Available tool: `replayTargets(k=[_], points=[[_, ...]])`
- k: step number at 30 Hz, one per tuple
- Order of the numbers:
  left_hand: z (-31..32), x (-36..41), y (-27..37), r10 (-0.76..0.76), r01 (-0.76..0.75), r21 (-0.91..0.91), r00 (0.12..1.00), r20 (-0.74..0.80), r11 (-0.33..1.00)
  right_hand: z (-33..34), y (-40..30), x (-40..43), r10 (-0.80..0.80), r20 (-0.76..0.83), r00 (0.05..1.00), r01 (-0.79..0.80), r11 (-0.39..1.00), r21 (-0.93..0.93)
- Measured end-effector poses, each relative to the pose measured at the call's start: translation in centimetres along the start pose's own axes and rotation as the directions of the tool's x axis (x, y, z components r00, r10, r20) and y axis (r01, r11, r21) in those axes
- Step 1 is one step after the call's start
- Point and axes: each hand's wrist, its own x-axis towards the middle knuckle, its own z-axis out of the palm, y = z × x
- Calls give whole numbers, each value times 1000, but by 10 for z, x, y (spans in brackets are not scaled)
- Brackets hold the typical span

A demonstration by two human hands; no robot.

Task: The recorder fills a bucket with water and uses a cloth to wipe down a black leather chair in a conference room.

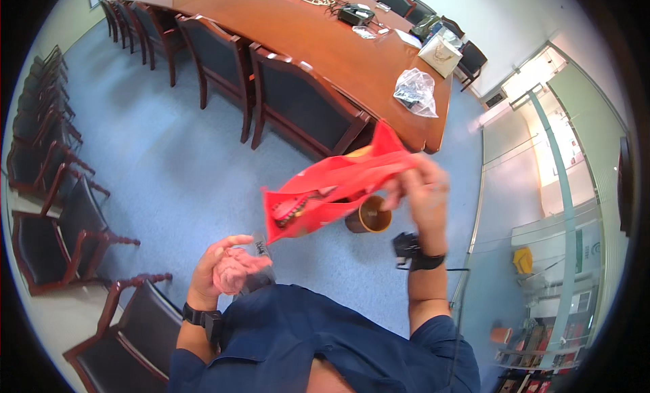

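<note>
My right hand (419, 184) grips the upper edge of a red fabric bag (325, 189), which hangs tilted, with small beaded items showing inside its opening. Crumpled pink cloth or paper (234, 272) is held in my left hand (208, 271), close to my body. Beside it is a clear plastic wrapper (261, 250) with dark print; whether my fingers hold it too, I cannot tell. A brown round bin (375, 216) stands on the floor beyond the bag, partly hidden by the bag and my right fingers. Each wrist wears a black strap with a small device.
A long wooden conference table (304, 42) with dark padded chairs (310, 103) lies ahead. On it are a clear plastic bag (416, 90), a white paper bag (441, 55), a black device (355, 14) and cables. More chairs (84, 225) line the left; a glass partition (528, 189) stands right.
</note>
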Motion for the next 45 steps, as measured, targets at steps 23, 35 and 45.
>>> replayTargets(k=[23, 35, 45], points=[[-184, 194, -55, 368, -293, 240, 543, -755, 926, -277, 183, 461, -21, -283, 959, -19, 990, -137], [-118, 179, -158, 318, -439, 148, 343, -884, 886, -252, 330, 567, 121, -196, 973, -128, 992, -21], [-84, 172, -177, 325, -484, 122, 361, -874, 866, -225, 351, 518, 55, -164, 985, -58, 998, -10]])
